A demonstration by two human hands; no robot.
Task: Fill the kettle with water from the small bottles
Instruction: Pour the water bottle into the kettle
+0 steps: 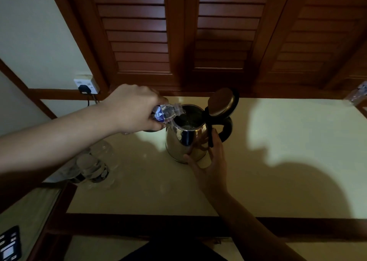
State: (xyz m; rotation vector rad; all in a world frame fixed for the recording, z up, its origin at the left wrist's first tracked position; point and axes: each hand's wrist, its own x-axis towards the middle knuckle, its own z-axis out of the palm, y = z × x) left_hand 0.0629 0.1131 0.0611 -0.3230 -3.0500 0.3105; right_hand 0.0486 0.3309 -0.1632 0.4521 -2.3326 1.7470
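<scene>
Nearest me, my right hand [206, 161] rests with straight fingers against the lower side of the steel kettle [186, 141], which stands on the cream table [278, 161] with its lid [222, 102] flipped up. Further out, my left hand [135, 109] grips a small bottle [166, 112], tipped with its mouth over the kettle's opening; more bottles [93, 167] stand under my left forearm

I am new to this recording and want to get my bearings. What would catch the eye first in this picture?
First, the shiny steel kettle at the middle of the pale table, its lid flipped up. The left hand tips a small bottle with its mouth over the kettle's opening, while the right hand steadies the kettle's body near the black handle. More small bottles stand at the table's left.
</scene>
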